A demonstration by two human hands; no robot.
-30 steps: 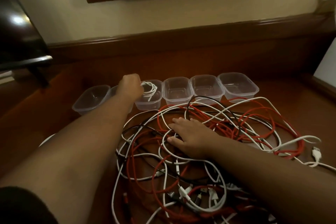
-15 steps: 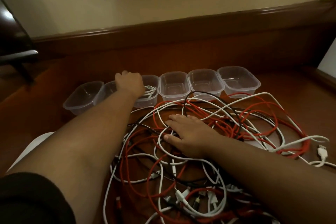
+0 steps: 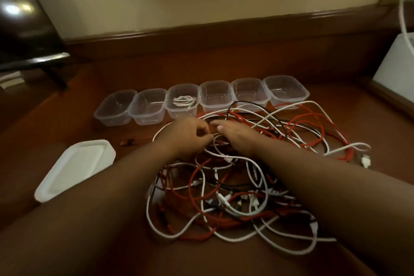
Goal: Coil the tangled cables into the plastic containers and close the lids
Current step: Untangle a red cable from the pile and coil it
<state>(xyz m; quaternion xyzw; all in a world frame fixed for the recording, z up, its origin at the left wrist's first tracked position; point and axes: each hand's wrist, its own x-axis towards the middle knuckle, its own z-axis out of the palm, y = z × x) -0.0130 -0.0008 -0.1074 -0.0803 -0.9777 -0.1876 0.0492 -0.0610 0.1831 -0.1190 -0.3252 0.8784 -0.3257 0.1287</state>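
A: Both hands are in the pile of cables (image 3: 257,163) now. What's the sensible way to get the next one out?

B: Find one free end first, a plug, and follow that single cable back instead of tugging a loop from the middle. Pulling mid-length would likely tighten the knots. There's a cluster of plugs at the near side of the pile, a fair place to start.

A: And the hands themselves?

B: Both forearms reach forward over the pile. The left hand (image 3: 188,134) is knuckles up, fingers curled in, and seems to pinch a white strand, though blur makes that uncertain. The right hand (image 3: 235,135) lies palm down just beside it, fingers bent onto the cables; whether it grips anything I cannot tell.

A: Where does the cable go once it's free?

B: Into the row of containers (image 3: 215,96) along the far edge of the floor space. The third from the left already holds a coiled white cable (image 3: 183,101); the others look empty. A white lid (image 3: 74,168) lies at the near left.
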